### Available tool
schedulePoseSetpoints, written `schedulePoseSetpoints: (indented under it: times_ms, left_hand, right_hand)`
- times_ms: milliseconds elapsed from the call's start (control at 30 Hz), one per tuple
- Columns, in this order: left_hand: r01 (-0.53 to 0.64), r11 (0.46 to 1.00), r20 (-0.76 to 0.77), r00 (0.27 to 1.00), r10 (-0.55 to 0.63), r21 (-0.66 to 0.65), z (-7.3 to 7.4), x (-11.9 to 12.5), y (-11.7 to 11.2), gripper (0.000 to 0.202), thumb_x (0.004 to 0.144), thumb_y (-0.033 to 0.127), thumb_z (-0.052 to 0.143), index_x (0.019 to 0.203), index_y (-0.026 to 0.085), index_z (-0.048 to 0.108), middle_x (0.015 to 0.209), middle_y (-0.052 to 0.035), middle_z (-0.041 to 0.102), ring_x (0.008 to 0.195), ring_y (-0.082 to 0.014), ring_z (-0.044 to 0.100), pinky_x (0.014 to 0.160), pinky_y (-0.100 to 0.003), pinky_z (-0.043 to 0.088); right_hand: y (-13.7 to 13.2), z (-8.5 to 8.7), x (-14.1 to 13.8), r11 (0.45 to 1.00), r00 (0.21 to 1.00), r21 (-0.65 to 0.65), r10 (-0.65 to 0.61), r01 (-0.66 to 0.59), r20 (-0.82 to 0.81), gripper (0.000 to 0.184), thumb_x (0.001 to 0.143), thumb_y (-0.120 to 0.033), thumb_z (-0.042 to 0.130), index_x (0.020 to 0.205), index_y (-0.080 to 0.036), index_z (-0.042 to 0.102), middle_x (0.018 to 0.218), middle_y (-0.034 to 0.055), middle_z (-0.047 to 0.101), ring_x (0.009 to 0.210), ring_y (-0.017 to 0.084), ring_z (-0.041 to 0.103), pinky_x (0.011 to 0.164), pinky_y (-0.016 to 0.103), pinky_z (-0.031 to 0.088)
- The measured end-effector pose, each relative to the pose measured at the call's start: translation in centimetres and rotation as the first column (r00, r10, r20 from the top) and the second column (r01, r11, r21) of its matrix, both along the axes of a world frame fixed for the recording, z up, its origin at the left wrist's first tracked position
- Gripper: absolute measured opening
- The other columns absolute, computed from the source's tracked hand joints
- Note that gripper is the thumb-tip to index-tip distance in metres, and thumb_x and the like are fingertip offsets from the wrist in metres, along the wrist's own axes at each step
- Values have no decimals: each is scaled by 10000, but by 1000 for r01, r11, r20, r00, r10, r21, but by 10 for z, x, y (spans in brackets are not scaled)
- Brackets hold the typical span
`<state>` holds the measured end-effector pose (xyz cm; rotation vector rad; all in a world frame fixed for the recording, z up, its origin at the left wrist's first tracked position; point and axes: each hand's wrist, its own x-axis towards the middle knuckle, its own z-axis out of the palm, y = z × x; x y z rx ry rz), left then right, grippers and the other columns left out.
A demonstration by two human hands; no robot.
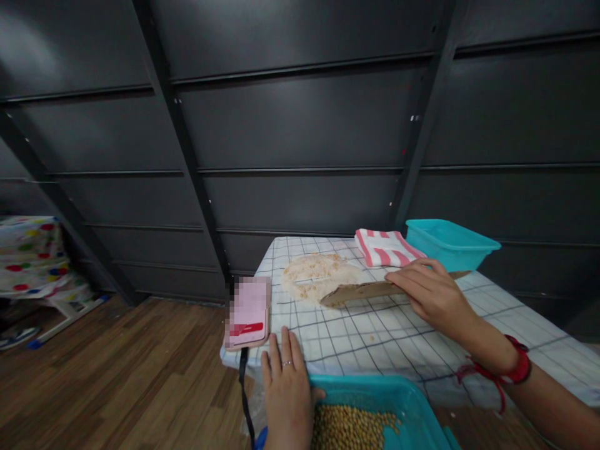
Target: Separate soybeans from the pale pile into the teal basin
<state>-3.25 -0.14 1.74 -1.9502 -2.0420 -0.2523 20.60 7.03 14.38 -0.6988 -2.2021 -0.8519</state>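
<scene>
My right hand [434, 290] is closed around a long, thin strip of cardboard [359, 292], held on its edge above the checked tablecloth [347, 337]. The strip's left end touches the near side of a spread of pale, flour-like powder [321, 275] with yellowish bits in it. At the table's near edge, my left hand [288, 387] grips the left corner of a turquoise plastic basin [365, 382], thumb inside the rim and fingers straight along the outside. Yellow-brown beans or similar grains [349, 428] lie in the basin, whose lower part is cut off by the frame.
A folded pink-and-white striped cloth [387, 248] and a second turquoise basin [450, 240] stand at the back right. A pink phone [250, 309], partly blurred, lies at the left edge with a black strap [244, 390]. Behind rises a dark panelled wall [300, 125].
</scene>
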Motion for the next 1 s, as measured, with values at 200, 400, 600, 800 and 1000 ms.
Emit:
schedulePoseSetpoints:
  times_ms: [200, 400, 600, 800, 1000]
  left_hand:
    - [-11, 1000, 4, 1000, 11, -4, 0, 1, 0, 687, 615, 298, 618, 1250, 118, 426, 1342, -139, 422, 1229, -338, 364, 982, -493, 360]
    - [-36, 999, 10, 999, 36, -8, -5, 2, 3, 781, 546, 311, 687, 1254, 120, 418, 1356, -135, 404, 1245, -346, 336, 1000, -487, 340]
    - [-28, 999, -4, 1000, 28, 23, -8, 2, 3, 765, 552, 341, 683, 1245, 134, 434, 1354, -134, 412, 1240, -348, 344, 989, -493, 345]
    - [-35, 999, 6, 999, 35, 10, -4, 2, 2, 738, 568, 307, 667, 1244, 123, 434, 1349, -128, 413, 1237, -341, 352, 992, -487, 348]
    - [-35, 998, 32, 999, 36, -44, 6, 2, 0, 758, 555, 307, 689, 1242, 122, 428, 1343, -126, 410, 1235, -330, 356, 991, -475, 361]
  right_hand:
    - [5, 0, -6, 997, 998, 53, -55, 55, 7, 340, 765, 14, 364, 928, -193, 580, 737, 26, 643, 694, 174, 536, 697, 349, 382]
    - [5, -9, -12, 999, 999, -32, -20, 21, 29, 353, 797, 0, 342, 930, -205, 597, 744, 22, 641, 716, 165, 538, 733, 351, 379]
    - [-5, -3, -3, 998, 1000, -69, 14, -13, 12, 380, 785, -16, 354, 995, -228, 589, 741, 15, 637, 718, 171, 540, 744, 363, 372]
    - [-7, 0, -10, 1000, 1000, -30, 1, -1, 1, 367, 776, 9, 338, 932, -221, 578, 721, 12, 622, 687, 159, 536, 719, 344, 382]
    - [-15, 0, -15, 999, 999, -28, 22, -21, 41, 333, 781, 13, 343, 925, -188, 565, 726, 24, 632, 694, 161, 538, 726, 347, 394]
